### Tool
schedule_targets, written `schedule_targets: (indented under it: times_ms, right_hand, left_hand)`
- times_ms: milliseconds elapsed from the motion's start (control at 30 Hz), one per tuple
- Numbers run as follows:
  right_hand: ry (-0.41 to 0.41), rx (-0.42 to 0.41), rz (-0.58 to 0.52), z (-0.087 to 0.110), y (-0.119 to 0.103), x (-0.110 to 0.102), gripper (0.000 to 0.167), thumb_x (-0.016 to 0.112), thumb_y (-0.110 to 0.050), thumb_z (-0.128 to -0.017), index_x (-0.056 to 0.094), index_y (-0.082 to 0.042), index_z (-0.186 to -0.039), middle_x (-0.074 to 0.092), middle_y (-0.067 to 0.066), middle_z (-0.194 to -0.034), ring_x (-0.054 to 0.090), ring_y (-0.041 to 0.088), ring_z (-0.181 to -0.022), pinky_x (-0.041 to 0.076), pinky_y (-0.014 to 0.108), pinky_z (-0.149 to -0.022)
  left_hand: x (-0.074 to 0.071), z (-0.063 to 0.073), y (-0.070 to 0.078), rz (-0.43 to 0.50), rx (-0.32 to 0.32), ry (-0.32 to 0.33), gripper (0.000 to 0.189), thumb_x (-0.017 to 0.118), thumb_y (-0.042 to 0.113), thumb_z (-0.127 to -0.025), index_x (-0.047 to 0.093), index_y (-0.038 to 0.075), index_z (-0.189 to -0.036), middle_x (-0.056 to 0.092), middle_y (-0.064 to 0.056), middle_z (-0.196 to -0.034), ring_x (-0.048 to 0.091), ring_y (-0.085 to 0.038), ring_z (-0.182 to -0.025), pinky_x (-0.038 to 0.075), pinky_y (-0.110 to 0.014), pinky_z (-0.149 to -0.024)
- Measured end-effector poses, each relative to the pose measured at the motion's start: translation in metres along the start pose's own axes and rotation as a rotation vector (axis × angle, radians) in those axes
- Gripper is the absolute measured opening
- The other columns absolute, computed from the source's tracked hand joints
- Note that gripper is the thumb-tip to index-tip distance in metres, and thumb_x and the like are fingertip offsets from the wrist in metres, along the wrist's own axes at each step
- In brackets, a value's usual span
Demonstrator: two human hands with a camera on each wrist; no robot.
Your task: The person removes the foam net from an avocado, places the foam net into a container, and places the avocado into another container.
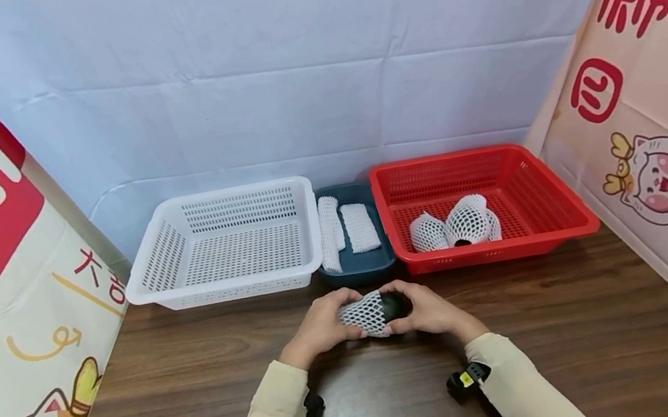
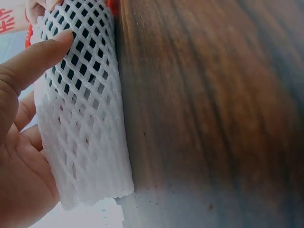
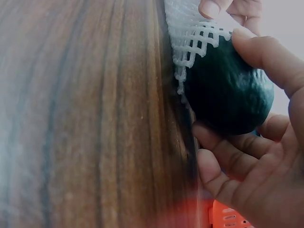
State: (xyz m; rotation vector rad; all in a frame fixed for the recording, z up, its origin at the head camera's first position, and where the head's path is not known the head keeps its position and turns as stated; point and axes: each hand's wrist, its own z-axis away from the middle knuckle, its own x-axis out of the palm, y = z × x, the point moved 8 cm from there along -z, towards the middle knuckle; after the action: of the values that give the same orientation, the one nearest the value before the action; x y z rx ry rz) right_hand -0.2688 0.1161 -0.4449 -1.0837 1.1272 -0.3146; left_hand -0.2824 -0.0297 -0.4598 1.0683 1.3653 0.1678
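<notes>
A dark green fruit that looks like an avocado (image 1: pixel 394 306) sits partly inside a white foam net sleeve (image 1: pixel 366 313), just above the table. My left hand (image 1: pixel 322 322) pinches the sleeve with thumb and fingers, around the covered part of the fruit. On the other side, my right hand (image 1: pixel 430 307) grips the bare end of the avocado, its thumb by the sleeve's rim. The right wrist view shows the net edge lying over part of the avocado (image 3: pixel 232 95). In the left wrist view the sleeve's far end (image 2: pixel 95 175) hangs loose and unfilled.
Behind my hands, a blue-grey tray (image 1: pixel 361 267) holds several flat foam sleeves (image 1: pixel 360 227). To its left is a white basket (image 1: pixel 227 285); to its right a red basket (image 1: pixel 502 249) holds several netted fruits (image 1: pixel 467 221). Printed cloths hang at both sides.
</notes>
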Motion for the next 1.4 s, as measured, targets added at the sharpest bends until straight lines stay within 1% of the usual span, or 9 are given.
schedule_targets:
  times_ms: [100,200,333,533,800,1033,1133,1267,1400]
  right_hand:
    - [0.015,-0.004,0.005,-0.004,0.013,0.002,0.059,0.078,-0.017,-0.075,0.05,-0.002,-0.125,0.055,0.01,-0.112,0.05,0.024,-0.1,0.04,0.042,-0.087]
    - [0.028,-0.009,0.013,-0.008,0.029,0.006,0.06,0.079,-0.019,-0.074,0.05,-0.003,-0.124,0.055,0.009,-0.111,0.05,0.024,-0.1,0.04,0.042,-0.087]
    - [0.033,-0.007,0.008,-0.008,0.029,0.006,0.059,0.078,-0.013,-0.075,0.05,0.0,-0.125,0.055,0.012,-0.111,0.049,0.027,-0.1,0.04,0.045,-0.087]
    - [0.025,-0.02,0.005,-0.007,0.028,0.006,0.061,0.079,-0.024,-0.074,0.051,-0.005,-0.125,0.056,0.006,-0.111,0.05,0.022,-0.1,0.042,0.039,-0.086]
    - [0.039,-0.03,0.003,-0.005,0.027,0.003,0.062,0.079,-0.029,-0.074,0.052,-0.007,-0.126,0.055,0.006,-0.112,0.05,0.022,-0.099,0.044,0.037,-0.083]
    - [0.055,0.003,-0.01,-0.002,0.028,-0.005,0.062,0.079,-0.028,-0.074,0.052,-0.009,-0.127,0.053,0.006,-0.115,0.05,0.024,-0.099,0.047,0.036,-0.079]
    - [0.056,-0.002,-0.004,-0.001,0.028,-0.007,0.063,0.079,-0.028,-0.074,0.052,-0.008,-0.127,0.053,0.006,-0.116,0.05,0.023,-0.098,0.047,0.035,-0.079]
    - [0.067,0.001,0.002,0.002,0.03,-0.011,0.063,0.079,-0.028,-0.074,0.052,-0.008,-0.127,0.054,0.007,-0.116,0.05,0.024,-0.097,0.047,0.036,-0.078]
    - [0.084,0.003,0.006,0.005,0.031,-0.014,0.064,0.08,-0.028,-0.073,0.052,-0.007,-0.127,0.054,0.007,-0.116,0.049,0.025,-0.098,0.047,0.037,-0.078]
  left_hand:
    - [-0.001,0.0,0.0,0.006,0.006,0.004,0.048,0.085,0.017,-0.065,0.062,0.013,-0.106,0.062,0.001,-0.1,0.054,-0.013,-0.088,0.043,-0.031,-0.079]
    - [-0.001,0.0,0.0,0.007,-0.003,0.001,0.048,0.085,0.017,-0.065,0.062,0.014,-0.106,0.062,0.002,-0.1,0.054,-0.013,-0.088,0.044,-0.031,-0.079]
    - [0.0,0.0,-0.002,0.002,-0.015,-0.006,0.047,0.085,0.018,-0.065,0.063,0.015,-0.106,0.062,0.003,-0.098,0.054,-0.011,-0.087,0.044,-0.029,-0.079]
    - [-0.002,0.001,-0.001,0.004,-0.007,-0.007,0.046,0.085,0.018,-0.065,0.063,0.014,-0.106,0.062,0.003,-0.097,0.054,-0.011,-0.086,0.044,-0.028,-0.078]
    - [-0.009,0.004,0.0,0.032,-0.005,0.01,0.046,0.085,0.017,-0.065,0.064,0.015,-0.105,0.063,0.004,-0.096,0.055,-0.011,-0.084,0.045,-0.028,-0.076]
    - [-0.019,0.008,-0.006,0.033,-0.021,0.052,0.042,0.085,0.017,-0.065,0.065,0.016,-0.102,0.064,0.004,-0.093,0.056,-0.011,-0.081,0.046,-0.029,-0.073]
    - [-0.021,0.011,-0.009,0.033,-0.039,0.054,0.039,0.084,0.017,-0.067,0.065,0.016,-0.102,0.065,0.004,-0.093,0.057,-0.011,-0.081,0.046,-0.029,-0.074]
    - [-0.024,0.016,-0.012,0.04,-0.046,0.052,0.036,0.08,0.013,-0.071,0.065,0.015,-0.103,0.065,0.002,-0.095,0.058,-0.013,-0.082,0.046,-0.031,-0.074]
    - [-0.029,0.021,-0.017,0.032,-0.047,0.065,0.035,0.078,0.009,-0.072,0.064,0.014,-0.104,0.066,0.0,-0.095,0.058,-0.014,-0.082,0.046,-0.032,-0.073]
